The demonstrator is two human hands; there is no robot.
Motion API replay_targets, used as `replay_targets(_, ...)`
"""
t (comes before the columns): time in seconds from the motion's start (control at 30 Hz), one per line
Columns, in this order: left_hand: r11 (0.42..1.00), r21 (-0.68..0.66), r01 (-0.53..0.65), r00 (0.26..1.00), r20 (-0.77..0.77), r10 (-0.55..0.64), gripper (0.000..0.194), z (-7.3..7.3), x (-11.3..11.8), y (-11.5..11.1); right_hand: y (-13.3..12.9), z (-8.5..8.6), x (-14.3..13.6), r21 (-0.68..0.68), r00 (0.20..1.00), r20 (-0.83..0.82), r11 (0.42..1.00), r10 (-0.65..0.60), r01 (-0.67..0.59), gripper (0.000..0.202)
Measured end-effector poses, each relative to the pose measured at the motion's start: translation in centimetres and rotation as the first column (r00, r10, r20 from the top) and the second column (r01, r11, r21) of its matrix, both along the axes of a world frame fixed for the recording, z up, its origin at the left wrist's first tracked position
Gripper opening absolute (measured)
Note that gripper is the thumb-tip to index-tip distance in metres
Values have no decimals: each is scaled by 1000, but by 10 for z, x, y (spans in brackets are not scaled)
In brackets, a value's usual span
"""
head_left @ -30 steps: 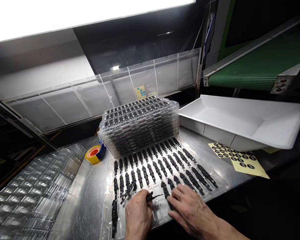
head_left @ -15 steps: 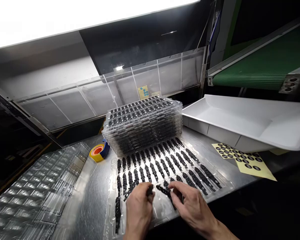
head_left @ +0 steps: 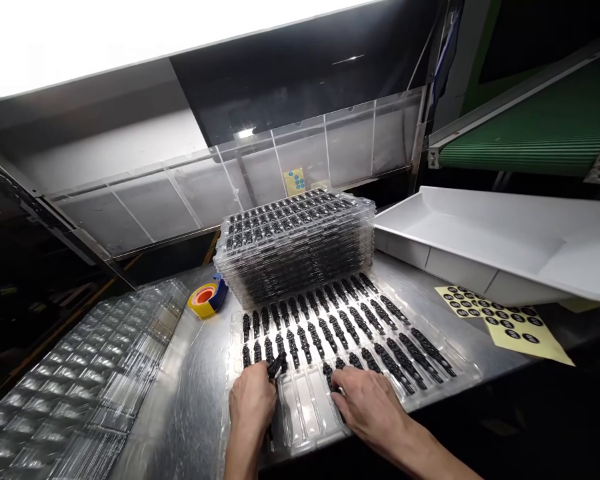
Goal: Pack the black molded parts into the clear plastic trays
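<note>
In front of me lies a clear plastic tray (head_left: 305, 417) with rows of narrow slots, many of them holding slim, black, knobbly parts. My left hand (head_left: 253, 400) is closed over the tray's front left side. From its fingertips sticks a black knobbly part (head_left: 277, 365), tilted up to the right. My right hand (head_left: 370, 400) has its fingers bent and closed at the front row. Another black knobbly part (head_left: 329, 375) shows at those fingertips, lined up with a slot; its lower end is hidden by the hand.
Behind the tray stands a tall stack of filled trays (head_left: 295, 257). Tape rolls (head_left: 205, 300) and stacked clear trays (head_left: 80, 380) are at left. Sticker sheets (head_left: 510, 323) and a white bin (head_left: 490, 233) sit right, below a green conveyor (head_left: 530, 137).
My left hand has moved left, away from the right one, with a black part in its fingers. My right hand has lowered its black part to the front row. The view has shifted slightly.
</note>
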State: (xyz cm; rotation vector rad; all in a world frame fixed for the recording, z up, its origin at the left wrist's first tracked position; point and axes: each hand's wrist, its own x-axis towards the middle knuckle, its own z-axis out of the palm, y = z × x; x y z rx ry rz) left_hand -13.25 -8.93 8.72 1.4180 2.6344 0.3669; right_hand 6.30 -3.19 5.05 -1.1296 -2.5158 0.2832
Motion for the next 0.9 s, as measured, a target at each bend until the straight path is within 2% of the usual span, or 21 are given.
replay_targets(0.17,997,71,-18,999,45,14,36,6,2,-8,3,-4,4,9,1000,3,1000,17,-17,17)
replay_targets(0.23,993,109,-46,987,156,29,32,8,1,-17,2,-3,5,9,998,-52,1000,30,-29,19)
replay_targets(0.3,990,137,-36,954,301,-7,29,5,3,-28,0,2,3,-2,975,-201,995,97,-100,20)
replay_targets(0.37,982,189,7,865,492,-101,24,-1,9,-37,-3,9,-4,-60,897,-403,973,180,-222,23)
replay_targets(0.43,966,258,33,725,659,-201,18,-11,19,-41,-3,17,-14,-146,813,-545,933,203,-330,28)
replay_targets(0.5,951,308,35,617,742,-263,14,-22,30,-39,-1,23,-25,-217,801,-571,908,179,-357,22)
replay_targets(0.53,948,317,36,601,751,-274,13,-26,35,-36,1,24,-30,-234,815,-554,908,169,-347,18)
replay_targets(0.63,950,311,34,651,714,-256,13,-33,46,-27,10,26,-38,-239,868,-475,928,145,-286,16)
replay_targets(0.8,944,331,-10,804,563,-189,12,-29,53,-18,22,15,-38,-169,923,-369,969,107,-180,17)
replay_targets(0.9,932,353,-80,832,539,-133,10,-29,49,-22,24,4,-36,-87,948,-306,988,93,-125,17)
